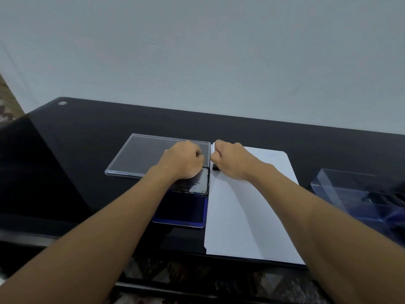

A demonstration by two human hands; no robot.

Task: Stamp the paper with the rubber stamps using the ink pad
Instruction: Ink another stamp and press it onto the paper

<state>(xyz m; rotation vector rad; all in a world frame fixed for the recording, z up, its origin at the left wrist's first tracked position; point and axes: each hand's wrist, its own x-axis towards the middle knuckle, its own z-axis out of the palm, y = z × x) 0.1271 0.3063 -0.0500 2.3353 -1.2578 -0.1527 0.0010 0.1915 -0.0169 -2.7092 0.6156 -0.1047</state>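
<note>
The ink pad (184, 212) lies open at the table's front, its blue pad facing up and its dark lid (198, 183) folded back. My left hand (183, 160) rests as a fist on that lid; nothing shows in its curled fingers. A stack of white paper (245, 216) lies just right of the pad. My right hand (230, 160) is curled at the paper's top left corner and grips a small black rubber stamp (215, 167). Only the stamp's lower end shows under the hand, pressed on the paper.
A clear plastic lid (140, 154) lies flat behind the ink pad, partly under my left hand. A clear plastic box (350, 189) with dark items inside stands at the right edge. The black glass table (76, 150) ends at a pale wall.
</note>
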